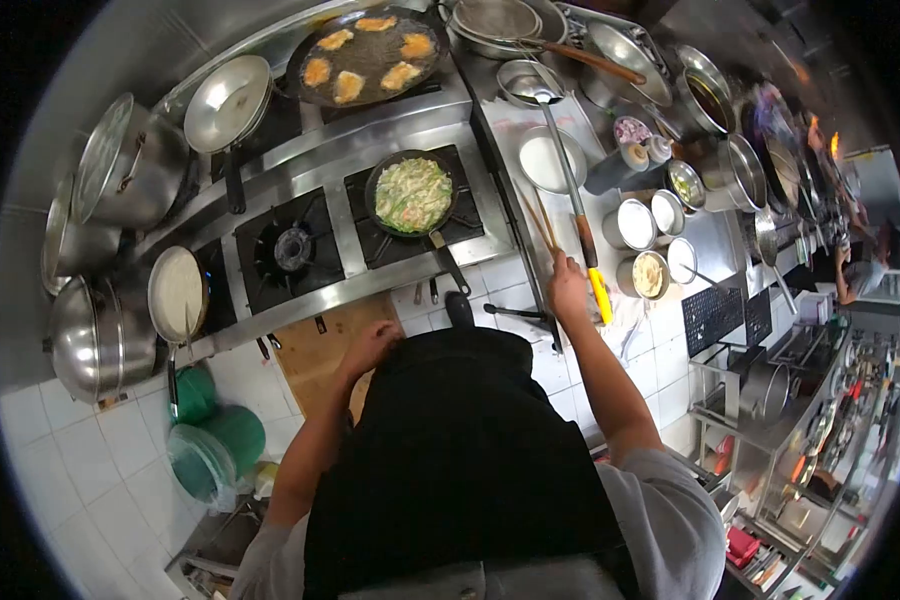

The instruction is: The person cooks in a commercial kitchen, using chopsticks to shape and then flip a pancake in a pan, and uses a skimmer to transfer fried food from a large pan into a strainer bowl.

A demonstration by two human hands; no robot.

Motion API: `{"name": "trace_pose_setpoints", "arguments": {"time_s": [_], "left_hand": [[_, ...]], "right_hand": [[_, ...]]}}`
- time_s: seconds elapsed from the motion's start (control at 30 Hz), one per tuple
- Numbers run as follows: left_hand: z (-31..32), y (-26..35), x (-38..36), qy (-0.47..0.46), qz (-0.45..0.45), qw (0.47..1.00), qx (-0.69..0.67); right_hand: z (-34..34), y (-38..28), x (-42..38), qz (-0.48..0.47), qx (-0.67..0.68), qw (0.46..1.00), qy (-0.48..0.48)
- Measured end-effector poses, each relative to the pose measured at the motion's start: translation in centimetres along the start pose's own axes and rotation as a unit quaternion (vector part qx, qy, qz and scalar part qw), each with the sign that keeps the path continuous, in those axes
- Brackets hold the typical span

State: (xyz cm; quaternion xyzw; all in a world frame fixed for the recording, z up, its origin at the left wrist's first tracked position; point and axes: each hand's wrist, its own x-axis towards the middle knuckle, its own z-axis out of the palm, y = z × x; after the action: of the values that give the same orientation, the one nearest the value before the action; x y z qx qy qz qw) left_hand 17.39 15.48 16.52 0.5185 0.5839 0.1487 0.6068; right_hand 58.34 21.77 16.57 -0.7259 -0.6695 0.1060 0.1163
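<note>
My right hand (570, 288) is closed around the lower ends of a pair of thin wooden sticks (540, 218), like chopsticks, which point away from me over the side counter. Just right of it lies a long-handled ladle (582, 230) with a yellow grip end. My left hand (372, 347) hangs by the stove's front edge, its fingers curled with nothing visible in them. Between and beyond my hands, a small frying pan (413, 195) holds a pale mixture with green bits on a burner, its handle towards me.
A large pan (365, 60) with several golden pieces sits at the back. Another pan (178, 290) with white contents is at the left, near stacked pots (130, 165). Bowls of white stuff (552, 160), sauce bottles (615, 168) and a tin of yellowish strips (646, 277) crowd the right counter.
</note>
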Motion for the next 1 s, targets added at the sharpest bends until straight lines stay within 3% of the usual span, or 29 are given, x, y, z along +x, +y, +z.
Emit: {"name": "trace_pose_setpoints", "arguments": {"time_s": [0.1,0.2,0.23,0.27,0.33,0.4,0.47,0.6,0.63,0.67,0.7,0.73,0.8,0.83,0.9,0.93,1.0], "left_hand": [[2.4,2.5,1.6,-0.044,0.022,0.995,-0.091],[4.9,6.1,2.8,-0.122,0.055,0.98,-0.149],[5.7,7.7,3.1,-0.142,0.061,0.974,-0.165],[6.7,8.8,3.6,-0.138,0.061,0.974,-0.17],[8.4,10.5,4.4,-0.112,0.058,0.94,-0.316],[8.2,12.5,4.6,-0.106,0.058,0.923,-0.366],[7.7,12.7,5.0,-0.102,0.057,0.903,-0.414],[5.9,12.7,5.2,-0.026,0.086,0.872,-0.48],[4.8,13.1,5.2,0.065,0.061,0.857,-0.507],[3.6,13.1,5.5,0.154,0.035,0.834,-0.529],[1.5,11.9,5.7,0.187,0.037,0.867,-0.461],[-1.1,10.2,5.9,0.218,0.038,0.894,-0.389],[-5.0,7.9,6.3,0.233,0.017,0.961,-0.151],[-5.3,7.4,6.3,0.235,0.015,0.96,-0.152],[-5.7,7.2,6.3,0.272,0.055,0.945,0.173],[-5.8,7.1,6.3,0.275,0.054,0.944,0.173],[-5.8,7.2,5.8,0.184,0.042,0.921,0.34]], "right_hand": [[-2.4,-1.6,-1.2,-0.011,0.105,0.993,0.051],[-5.0,-3.7,-2.2,0.011,0.142,0.99,-0.005],[-5.4,-4.0,-2.7,-0.064,0.133,0.989,0.027],[-7.4,-6.6,-3.0,-0.012,0.214,0.975,-0.061],[-6.2,-9.4,-3.4,-0.007,0.382,0.917,-0.118],[-4.7,-12.1,-3.4,-0.033,0.418,0.89,-0.178],[-2.1,-13.8,-3.1,-0.048,0.399,0.898,-0.178],[-3.6,-15.5,-1.2,-0.045,0.456,0.863,-0.212],[-4.7,-15.1,-0.5,0.045,0.506,0.824,-0.25],[-5.6,-13.7,0.7,0.041,0.391,0.888,-0.239],[-5.2,-10.9,2.4,-0.111,0.194,0.961,-0.16],[-4.6,-8.8,3.8,-0.17,0.142,0.972,-0.071],[-7.1,-7.3,6.6,-0.17,0.02,0.98,-0.105],[-8.0,-7.5,7.8,-0.172,-0.016,0.978,-0.116],[-8.1,-7.8,10.2,-0.177,-0.051,0.975,-0.127],[-7.6,-7.8,11.3,-0.215,-0.064,0.966,-0.131],[-7.5,-8.6,12.8,-0.253,-0.076,0.955,-0.136]]}}
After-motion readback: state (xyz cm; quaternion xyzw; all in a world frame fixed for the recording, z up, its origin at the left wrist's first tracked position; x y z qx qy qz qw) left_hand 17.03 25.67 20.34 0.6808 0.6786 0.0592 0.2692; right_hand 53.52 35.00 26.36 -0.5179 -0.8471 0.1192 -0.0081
